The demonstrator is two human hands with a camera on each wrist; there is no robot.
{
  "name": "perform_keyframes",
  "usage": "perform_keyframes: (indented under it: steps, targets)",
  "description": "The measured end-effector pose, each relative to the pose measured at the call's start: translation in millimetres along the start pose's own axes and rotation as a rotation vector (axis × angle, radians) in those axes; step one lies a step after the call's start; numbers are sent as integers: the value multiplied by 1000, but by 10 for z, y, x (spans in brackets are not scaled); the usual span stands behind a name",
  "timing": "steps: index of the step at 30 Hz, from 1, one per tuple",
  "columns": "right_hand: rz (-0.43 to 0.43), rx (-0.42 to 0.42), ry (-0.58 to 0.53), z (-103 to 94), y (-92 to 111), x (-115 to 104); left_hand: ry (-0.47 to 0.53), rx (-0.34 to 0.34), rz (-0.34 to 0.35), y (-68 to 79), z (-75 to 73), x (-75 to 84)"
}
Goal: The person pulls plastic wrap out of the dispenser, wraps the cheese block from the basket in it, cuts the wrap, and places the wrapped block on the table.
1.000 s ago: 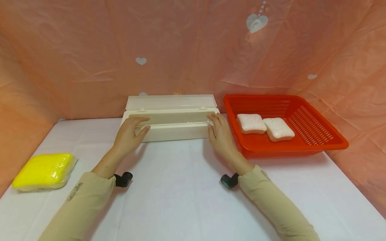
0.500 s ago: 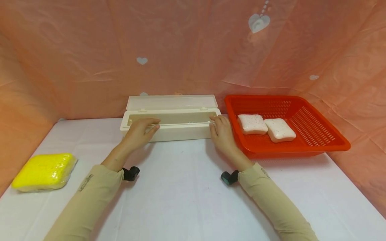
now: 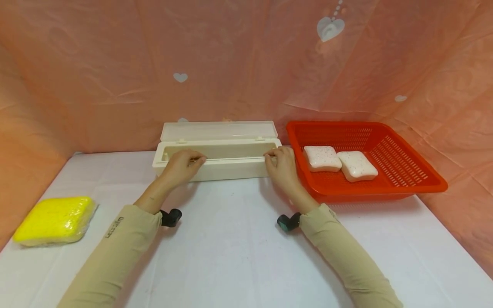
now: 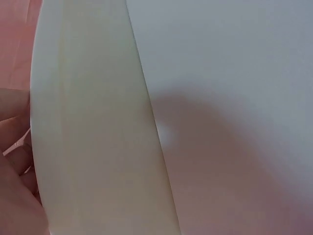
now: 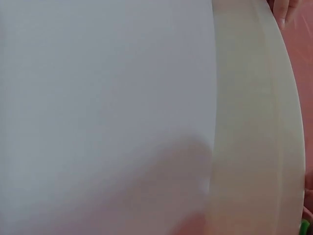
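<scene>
"While the left hand (image 3: 180, 167) and right hand (image 3: 284, 170) are hovering at the front rim, how are the fingers sitting?"

"On both, thumb and forefinger are sitting bent, close together; I can't tell whether they're pinching anything."

"And the long white plastic box (image 3: 229, 170)?"

"It's standing before them, its hinged lid (image 3: 219, 130) lying open behind, while the red slotted basket (image 3: 369, 189) alongside is holding two speckled white blocks (image 3: 322, 158)."

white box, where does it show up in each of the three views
head: the white box sits near the middle, slightly left, lid open
left wrist: only part shows, a pale band running top to bottom, left of centre
right wrist: again a part, a pale band toward the right edge
shared landmark: white table, below the box in head, right of it in left wrist, left in right wrist
</scene>
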State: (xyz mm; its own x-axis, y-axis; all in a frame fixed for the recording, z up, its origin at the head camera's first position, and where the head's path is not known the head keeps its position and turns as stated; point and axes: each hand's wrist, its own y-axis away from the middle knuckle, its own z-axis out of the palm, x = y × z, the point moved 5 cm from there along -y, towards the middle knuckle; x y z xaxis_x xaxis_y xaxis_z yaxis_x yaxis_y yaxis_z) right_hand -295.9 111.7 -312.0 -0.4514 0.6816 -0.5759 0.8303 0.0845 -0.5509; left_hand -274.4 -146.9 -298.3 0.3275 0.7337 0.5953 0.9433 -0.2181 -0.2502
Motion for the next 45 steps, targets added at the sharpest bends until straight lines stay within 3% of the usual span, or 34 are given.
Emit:
perform_keyframes:
  steps: [5, 14, 23, 30, 38, 45]
  targets:
    - [22, 19, 19, 13, -62, -13, 26, 42, -40, -14, -22, -8]
    - [44, -17, 103, 69, -133, -29, 8, 82, -83, -59, -59, -30]
    - [-37, 93, 56, 15, -179, -103, 51, 113, -112, -39, -212, -64]
    - [14, 90, 11, -34, -218, -123, 79, 138, -95, -78, -278, -49]
    - [98, 85, -128, -56, -224, -133, 170, 145, -58, -117, -381, -32]
    - [172, 75, -415, -132, -306, -207, 167, 108, 27, -115, -513, 46]
